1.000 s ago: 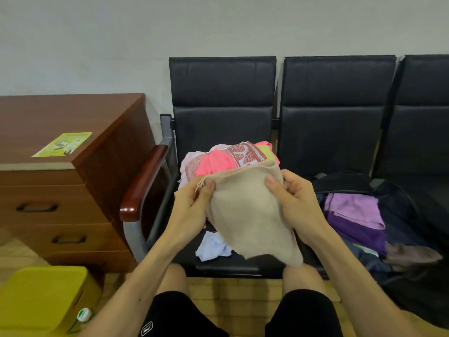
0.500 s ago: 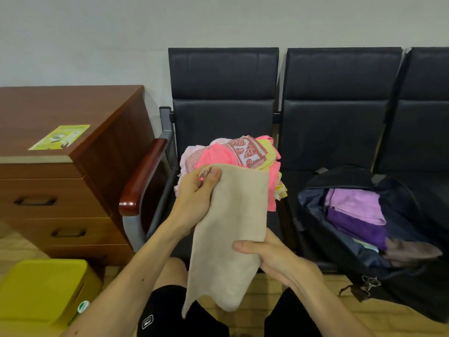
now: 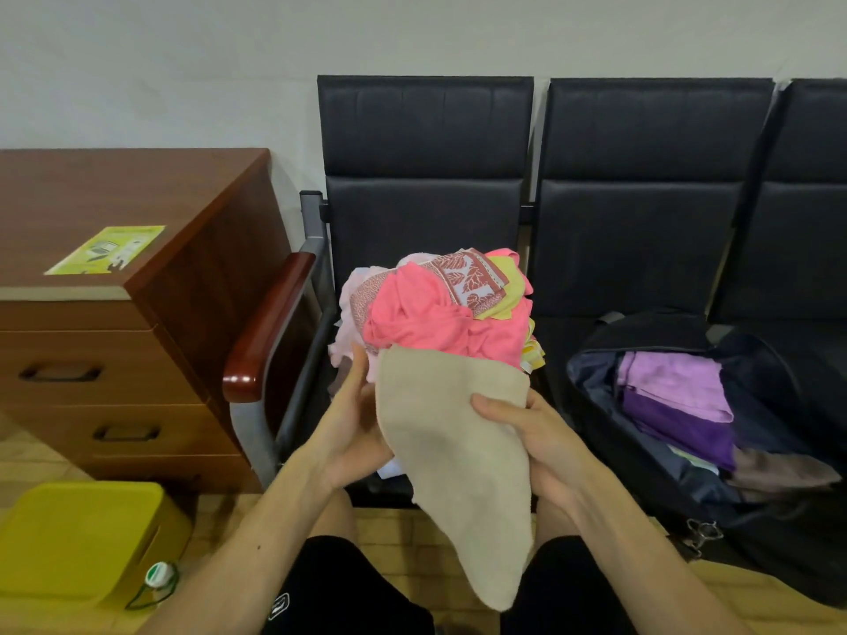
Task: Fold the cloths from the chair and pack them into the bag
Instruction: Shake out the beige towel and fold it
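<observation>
Brown wooden drawer cabinet (image 3: 114, 341) at left, three drawers with dark recessed handles. Yellow-green leaflet (image 3: 107, 249) flat on its top. Yellow box (image 3: 78, 538) on the floor (image 3: 27, 460), near left. Small bottle (image 3: 159, 576), white-green cap, just right of the box, possibly touching it. Plain pale wall (image 3: 183, 61) behind.

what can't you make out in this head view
Head view only.
Left hand: fingers behind the beige cloth.
Pile: lower cloths under the pink cloth.
Bag: right side cut by the frame edge.
Leaflet: print too small.
</observation>
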A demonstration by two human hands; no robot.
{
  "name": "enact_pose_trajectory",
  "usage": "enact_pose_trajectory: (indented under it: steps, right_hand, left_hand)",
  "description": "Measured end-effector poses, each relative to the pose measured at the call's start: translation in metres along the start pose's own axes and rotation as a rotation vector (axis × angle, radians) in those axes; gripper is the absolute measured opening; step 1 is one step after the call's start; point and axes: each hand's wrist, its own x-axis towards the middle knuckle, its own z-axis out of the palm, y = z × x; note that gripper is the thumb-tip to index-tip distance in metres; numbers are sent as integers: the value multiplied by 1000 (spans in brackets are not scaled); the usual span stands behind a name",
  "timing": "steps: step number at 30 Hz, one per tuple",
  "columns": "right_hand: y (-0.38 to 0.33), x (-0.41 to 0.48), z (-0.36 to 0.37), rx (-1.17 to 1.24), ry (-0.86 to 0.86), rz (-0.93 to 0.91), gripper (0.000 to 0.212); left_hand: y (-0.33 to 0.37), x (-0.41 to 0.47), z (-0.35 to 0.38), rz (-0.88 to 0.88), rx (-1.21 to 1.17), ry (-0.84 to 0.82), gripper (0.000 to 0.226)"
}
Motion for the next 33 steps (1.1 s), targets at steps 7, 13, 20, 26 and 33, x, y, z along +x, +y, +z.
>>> enact_pose_trajectory:
  steps: [7, 13, 20, 26, 33]
  right_hand:
    - [-3, 10, -18, 1, 148, 51, 31]
    - [23, 7, -42, -246, 170, 142, 30]
    - [31, 13, -54, -319, 239, 180, 22]
    - [-34, 16, -40, -633, 145, 13, 24]
    - [-142, -29, -3, -833, -32, -676, 27]
  left_hand:
    - [-12, 0, 1, -66, 413, 120, 31]
    - [-21, 8, -7, 31, 638, 368, 21]
    - [-36, 13, -19, -77, 734, 370, 26]
    - [18, 16, 10, -88, 836, 154, 31]
    - [102, -14, 85, 431, 1065, -34, 31]
